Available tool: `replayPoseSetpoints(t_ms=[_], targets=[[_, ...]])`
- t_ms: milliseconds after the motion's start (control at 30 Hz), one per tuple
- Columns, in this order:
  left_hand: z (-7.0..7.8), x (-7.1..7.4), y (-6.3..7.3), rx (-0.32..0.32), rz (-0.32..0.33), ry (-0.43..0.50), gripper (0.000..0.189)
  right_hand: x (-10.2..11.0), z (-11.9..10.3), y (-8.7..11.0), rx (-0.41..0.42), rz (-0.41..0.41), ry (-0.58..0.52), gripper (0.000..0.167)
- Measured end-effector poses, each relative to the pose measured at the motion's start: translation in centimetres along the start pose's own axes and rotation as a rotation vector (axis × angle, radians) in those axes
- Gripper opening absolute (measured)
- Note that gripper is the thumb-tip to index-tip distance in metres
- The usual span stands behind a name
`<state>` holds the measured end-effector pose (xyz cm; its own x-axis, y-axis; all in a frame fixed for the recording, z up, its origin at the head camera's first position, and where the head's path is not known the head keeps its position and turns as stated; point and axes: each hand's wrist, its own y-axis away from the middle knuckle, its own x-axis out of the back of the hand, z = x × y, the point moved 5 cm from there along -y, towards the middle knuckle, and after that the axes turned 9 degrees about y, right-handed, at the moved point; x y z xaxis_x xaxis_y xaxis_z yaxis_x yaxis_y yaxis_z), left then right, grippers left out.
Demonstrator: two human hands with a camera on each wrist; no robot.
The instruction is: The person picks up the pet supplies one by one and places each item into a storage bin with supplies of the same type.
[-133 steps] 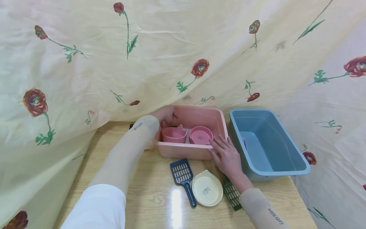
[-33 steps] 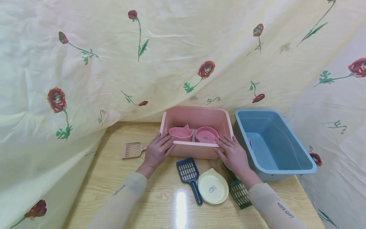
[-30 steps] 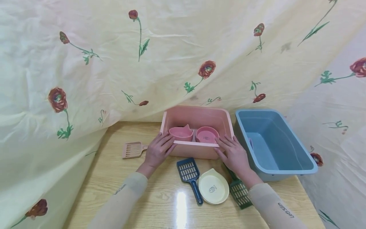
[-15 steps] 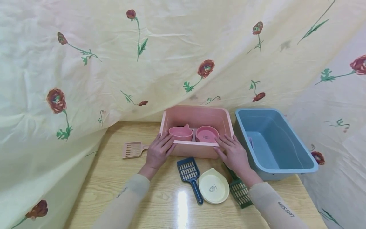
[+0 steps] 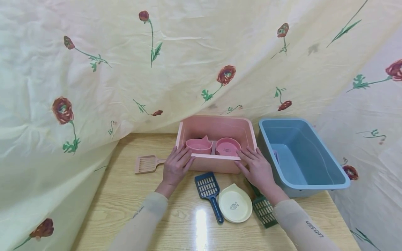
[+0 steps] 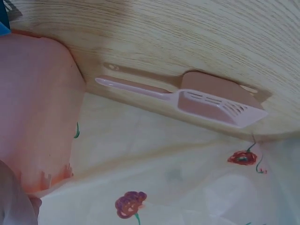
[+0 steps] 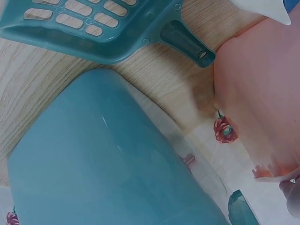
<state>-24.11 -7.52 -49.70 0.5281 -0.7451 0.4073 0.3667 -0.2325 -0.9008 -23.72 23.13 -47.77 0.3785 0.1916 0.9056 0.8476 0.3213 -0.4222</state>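
Note:
Both hands rest on a pink litter box (image 5: 216, 164), fingers laid over its front rim. My left hand (image 5: 176, 167) touches the front left corner, its fingers fairly straight. At the front right corner, my right hand (image 5: 255, 167) lies spread with extended fingers across the rim. Inside the box sit a pink bowl with a pointed ear (image 5: 199, 146) and a round pink dish (image 5: 227, 147), side by side. Only fingertips of each hand appear at the edges of the wrist views.
Left of the box lies a pink litter scoop (image 5: 146, 164). In front are a blue scoop (image 5: 207, 188), a cream fish-print dish (image 5: 235, 205) and a green scoop (image 5: 263, 211). A blue litter box (image 5: 314, 187) holding something purple (image 5: 276, 156) stands right. Floral cloth (image 5: 176, 69) hangs behind.
Since the oldest frame, my left hand has left the box's inner left side and come to its front rim, uncovering the pink scoop. Lately both hands have stayed nearly still.

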Motion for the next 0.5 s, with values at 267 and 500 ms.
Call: replayPoseSetpoints(t_ms=[267,500], targets=[[0.1,0.0,0.2,0.019,-0.030,-0.003,0.035,1.0,-0.2,0.1,0.029,-0.084,-0.012,0.062],[-0.2,0.0,0.1,0.024,-0.028,-0.006,0.036,3.5,-1.0,0.9,0.067,-0.170,-0.098,0.058]])
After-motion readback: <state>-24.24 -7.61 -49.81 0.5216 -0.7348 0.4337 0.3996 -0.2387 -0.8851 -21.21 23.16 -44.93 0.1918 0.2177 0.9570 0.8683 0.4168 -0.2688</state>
